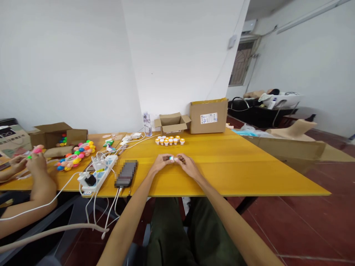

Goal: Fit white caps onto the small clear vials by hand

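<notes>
My left hand point(161, 162) and my right hand point(189, 164) meet just above the yellow table point(222, 166). Between their fingertips is a small white piece with a blue patch point(172, 158), too small to name; the fingers hide part of it. Both hands are closed on it, the left at one end and the right at the other. Beyond them several small white pieces with orange-yellow bands point(170, 140) stand close together in rows. Behind those is a small open cardboard box point(172, 127), whose inside contents I cannot make out.
A larger carton point(208, 116) and a clear bottle point(147, 124) stand by the wall. Left of me lie a phone point(127, 173) and a power strip point(104, 173) with trailing white cables. Farther left, a co-worker's hands point(37, 164) work beside strings of coloured balls point(74, 157).
</notes>
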The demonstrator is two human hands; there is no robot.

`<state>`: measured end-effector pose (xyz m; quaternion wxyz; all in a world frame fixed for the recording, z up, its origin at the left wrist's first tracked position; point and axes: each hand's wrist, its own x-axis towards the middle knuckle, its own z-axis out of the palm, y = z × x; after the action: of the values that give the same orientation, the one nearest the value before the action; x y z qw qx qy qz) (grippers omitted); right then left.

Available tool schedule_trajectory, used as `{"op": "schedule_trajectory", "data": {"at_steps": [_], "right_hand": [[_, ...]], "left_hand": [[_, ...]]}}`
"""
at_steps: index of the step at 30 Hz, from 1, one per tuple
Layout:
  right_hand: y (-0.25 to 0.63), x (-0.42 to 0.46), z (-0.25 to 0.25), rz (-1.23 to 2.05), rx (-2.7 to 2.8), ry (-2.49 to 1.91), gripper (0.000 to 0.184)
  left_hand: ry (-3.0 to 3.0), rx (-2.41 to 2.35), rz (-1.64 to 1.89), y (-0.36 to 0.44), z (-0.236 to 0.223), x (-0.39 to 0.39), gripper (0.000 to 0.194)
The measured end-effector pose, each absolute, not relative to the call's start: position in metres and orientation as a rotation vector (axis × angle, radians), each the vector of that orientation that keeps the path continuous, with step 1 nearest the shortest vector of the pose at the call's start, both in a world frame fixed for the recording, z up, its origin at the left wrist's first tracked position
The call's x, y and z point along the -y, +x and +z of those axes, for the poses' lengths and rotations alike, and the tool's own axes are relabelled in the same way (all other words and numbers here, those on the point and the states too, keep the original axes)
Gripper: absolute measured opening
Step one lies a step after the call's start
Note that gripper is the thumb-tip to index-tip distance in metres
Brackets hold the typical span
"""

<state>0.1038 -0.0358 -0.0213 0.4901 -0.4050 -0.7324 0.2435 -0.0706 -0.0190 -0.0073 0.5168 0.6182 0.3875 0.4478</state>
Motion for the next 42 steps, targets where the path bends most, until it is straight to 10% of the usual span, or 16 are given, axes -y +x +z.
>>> {"op": "schedule_trajectory", "data": {"at_steps": [42], "right_hand": [[0.1022,0.0368,-0.0208,0.593,1.740,-0.961,0.010]], "left_hand": [[1.558,-0.922,1.065,-0.0702,-0.0052,0.0189,0.038]]}}
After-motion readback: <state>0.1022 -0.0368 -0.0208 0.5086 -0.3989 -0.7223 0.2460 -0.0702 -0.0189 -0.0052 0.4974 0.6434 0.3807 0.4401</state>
